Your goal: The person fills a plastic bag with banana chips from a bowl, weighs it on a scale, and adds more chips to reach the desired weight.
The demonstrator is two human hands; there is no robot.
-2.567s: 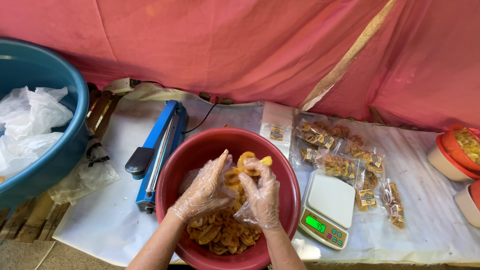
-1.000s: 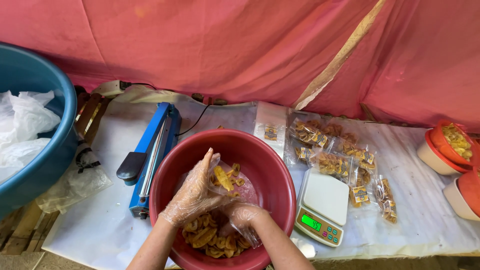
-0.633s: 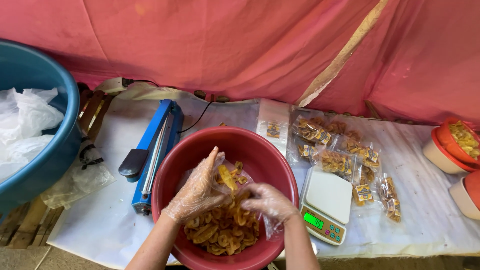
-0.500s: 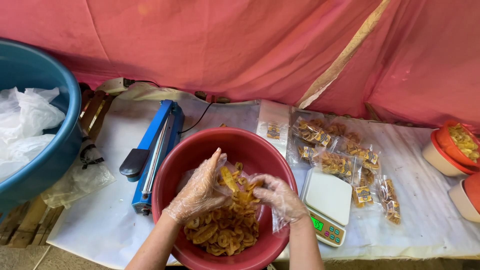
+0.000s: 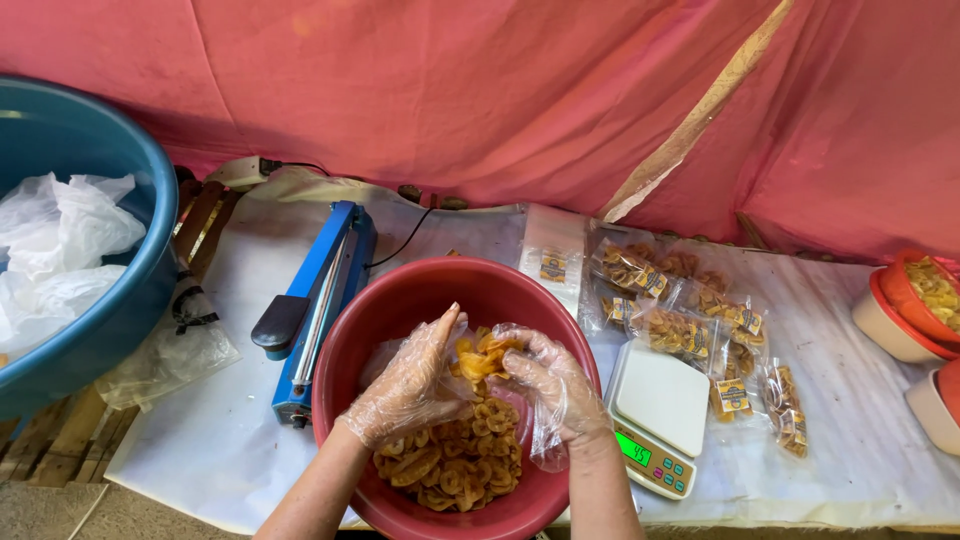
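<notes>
Across the white-covered table [image 5: 860, 430], backed by a hanging pink cloth [image 5: 480, 90], things crowd close on every side of a round red plastic bowl [image 5: 400, 300] that sits at the near edge. Just left of the bowl lies a blue bar-shaped heat sealer [image 5: 318, 300] with a black handle, its dark cord running back toward the cloth, and further left a large blue plastic tub [image 5: 120, 300] holds crumpled clear bags. Just right of the bowl stands a small white digital kitchen scale [image 5: 660, 400] with a lit green display, and behind the scale lie small clear filled packets of chips [image 5: 690, 320], spread toward the right. Red-rimmed containers [image 5: 905, 300] with more chips stand at the far right edge. Inside the bowl, a heap of golden fried banana chips [image 5: 450, 465] fills the near half. Both hands, in thin clear plastic gloves, meet above that heap: the left hand [image 5: 410, 385] is cupped with fingers straight and pressed together, its palm against a small clear plastic bag [image 5: 482, 352] partly filled with chips. The right hand [image 5: 555, 385] curls around the bag's other side, fingers bent on its mouth, so the bag is gripped between both hands at the bowl's middle, clear of the scale.
</notes>
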